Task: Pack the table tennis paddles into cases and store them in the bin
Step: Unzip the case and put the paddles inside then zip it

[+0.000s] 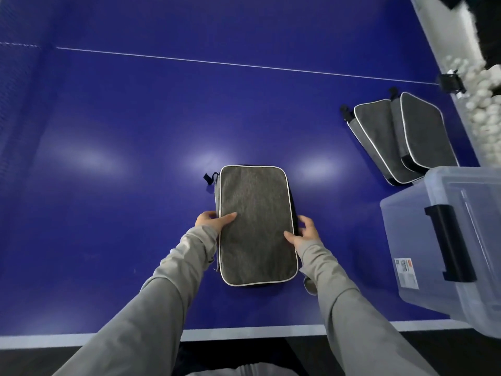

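A grey paddle case (256,223) with white piping lies flat on the blue table tennis table (135,131), near the front edge. My left hand (214,219) grips its left edge, thumb on top. On the opposite edge my right hand (302,232) holds the case with the thumb on the fabric and the fingers curled round the side. Two more grey cases (401,137) lie overlapping at the right. A clear plastic bin (406,221) with a black latch stands at the front right corner. No paddle is visible.
A pile of white balls (485,104) lies beyond the table's right edge, by a black net clamp (451,82). The white centre line (217,62) crosses the table at the back. The table's white front edge (244,333) runs just below my forearms.
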`<action>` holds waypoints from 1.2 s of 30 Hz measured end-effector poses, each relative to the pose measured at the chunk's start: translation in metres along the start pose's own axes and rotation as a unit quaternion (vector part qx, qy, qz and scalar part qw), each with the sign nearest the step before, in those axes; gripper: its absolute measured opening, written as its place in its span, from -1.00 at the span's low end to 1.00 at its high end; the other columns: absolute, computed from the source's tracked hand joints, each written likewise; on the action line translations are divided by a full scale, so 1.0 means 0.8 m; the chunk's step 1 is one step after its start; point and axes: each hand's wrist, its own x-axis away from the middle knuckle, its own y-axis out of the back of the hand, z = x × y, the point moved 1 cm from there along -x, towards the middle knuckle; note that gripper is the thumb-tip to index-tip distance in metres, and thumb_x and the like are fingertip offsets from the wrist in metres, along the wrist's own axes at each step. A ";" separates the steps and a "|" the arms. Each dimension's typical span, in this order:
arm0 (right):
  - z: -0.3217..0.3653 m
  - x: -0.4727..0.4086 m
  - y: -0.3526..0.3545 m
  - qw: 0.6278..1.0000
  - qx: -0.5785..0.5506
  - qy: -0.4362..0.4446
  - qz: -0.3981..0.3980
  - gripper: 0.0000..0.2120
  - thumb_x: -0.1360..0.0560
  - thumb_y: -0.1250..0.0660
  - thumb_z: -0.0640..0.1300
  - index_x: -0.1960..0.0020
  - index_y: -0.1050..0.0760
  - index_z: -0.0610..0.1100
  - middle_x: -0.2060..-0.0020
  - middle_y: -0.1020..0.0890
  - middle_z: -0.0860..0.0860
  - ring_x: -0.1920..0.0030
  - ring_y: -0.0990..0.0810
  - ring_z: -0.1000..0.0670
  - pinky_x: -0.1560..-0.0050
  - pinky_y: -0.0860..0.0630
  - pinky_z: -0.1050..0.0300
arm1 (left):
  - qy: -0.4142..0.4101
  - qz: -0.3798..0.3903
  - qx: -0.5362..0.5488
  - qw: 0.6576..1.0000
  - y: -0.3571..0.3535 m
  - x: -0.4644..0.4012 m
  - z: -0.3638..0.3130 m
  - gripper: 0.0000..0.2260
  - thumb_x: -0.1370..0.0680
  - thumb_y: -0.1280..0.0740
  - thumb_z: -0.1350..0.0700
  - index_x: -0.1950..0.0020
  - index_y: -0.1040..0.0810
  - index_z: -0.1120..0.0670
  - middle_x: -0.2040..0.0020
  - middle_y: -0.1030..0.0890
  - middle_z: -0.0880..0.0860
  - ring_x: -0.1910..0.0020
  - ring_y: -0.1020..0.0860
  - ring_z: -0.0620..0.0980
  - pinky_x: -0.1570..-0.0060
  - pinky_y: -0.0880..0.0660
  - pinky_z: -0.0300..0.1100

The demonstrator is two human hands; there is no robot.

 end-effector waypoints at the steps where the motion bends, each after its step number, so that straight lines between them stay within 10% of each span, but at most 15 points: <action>1: 0.001 -0.003 0.001 1.000 -0.001 -0.004 0.008 -0.47 -0.44 -0.35 -0.35 -0.36 -0.29 -0.21 -0.22 -0.49 -0.24 -0.23 -0.49 -0.21 -0.30 -0.40 -0.11 | 0.000 0.005 0.005 1.000 -0.001 0.000 -0.001 -0.50 -0.37 -0.52 0.04 -0.23 -0.46 0.16 -0.06 -0.56 0.10 0.03 -0.53 0.08 -0.06 -0.50 -0.04; 17: 0.006 -0.004 0.031 0.997 0.012 0.075 0.011 -0.58 -0.48 -0.24 -0.42 -0.32 -0.37 -0.21 -0.22 -0.51 -0.24 -0.28 -0.44 -0.20 -0.35 -0.35 -0.11 | 0.041 0.110 0.095 0.989 -0.016 0.025 -0.014 -0.38 -0.08 -0.56 0.07 -0.10 -0.52 0.14 -0.08 -0.63 0.16 -0.08 -0.59 0.19 -0.16 -0.51 0.15; 24: 0.026 -0.008 0.035 0.993 0.042 0.114 0.015 -0.51 -0.48 -0.30 -0.33 -0.37 -0.34 -0.11 -0.20 -0.52 -0.24 -0.26 -0.46 -0.17 -0.34 -0.37 -0.05 | 0.029 0.029 0.131 0.991 -0.015 0.033 -0.012 -0.67 -0.31 -0.53 0.13 0.01 -0.53 0.18 0.15 -0.62 0.12 0.21 -0.59 0.07 0.13 -0.53 -0.12; 27: 0.037 0.008 0.035 0.980 0.093 0.168 -0.056 -0.50 -0.48 -0.34 -0.23 -0.39 -0.32 -0.12 -0.18 -0.52 -0.18 -0.19 -0.49 -0.15 -0.29 -0.39 -0.06 | 0.026 -0.018 0.175 0.984 -0.013 0.044 -0.014 -0.74 -0.32 -0.53 0.09 0.16 -0.48 0.11 0.22 -0.59 0.07 0.28 -0.57 0.02 0.31 -0.46 -0.21; 32: 0.025 0.078 0.035 0.879 0.092 0.366 -0.292 -0.78 -0.43 -0.40 -0.20 -0.04 -0.51 -0.23 0.13 -0.54 -0.09 0.09 -0.52 -0.10 0.01 -0.48 -0.14 | 0.022 -0.082 0.302 0.949 -0.002 0.053 -0.032 -0.72 -0.31 -0.53 0.10 0.21 -0.42 0.06 0.20 -0.57 0.03 0.15 -0.58 0.06 0.05 -0.52 -0.11; 36: 0.007 0.126 -0.014 0.879 0.055 0.396 -0.260 -0.80 -0.40 -0.40 -0.04 0.12 -0.46 -0.14 0.29 -0.47 0.03 0.29 -0.48 -0.01 0.24 -0.49 0.05 | -0.007 -0.113 0.384 0.916 -0.003 0.062 -0.051 -0.79 -0.32 -0.51 0.14 0.17 -0.50 0.04 0.20 -0.60 0.00 0.10 -0.60 0.06 -0.16 -0.53 0.01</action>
